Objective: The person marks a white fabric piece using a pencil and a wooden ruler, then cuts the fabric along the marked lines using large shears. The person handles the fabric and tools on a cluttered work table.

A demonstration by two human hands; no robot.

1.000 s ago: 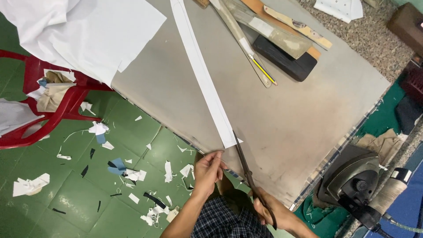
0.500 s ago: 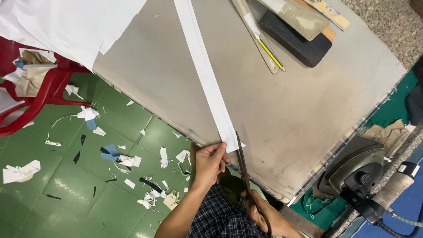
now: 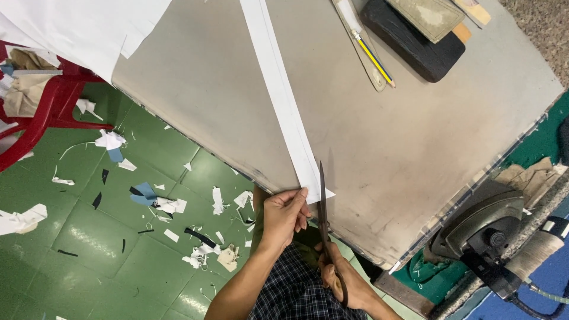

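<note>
A long white fabric strip lies along the grey worktable, its near end at the table's front edge. My left hand pinches that near end with fingertips on the cloth. My right hand grips the handles of dark scissors. Their blades point away from me beside the right edge of the strip's end.
A pencil, a ruler and a black pad lie at the table's far side. White cloth hangs off the left edge above a red chair. An iron sits at right. Scraps litter the green floor.
The view has moved closer over the strip's end. My left hand has settled on the strip's end, and the scissors have come up alongside it.
</note>
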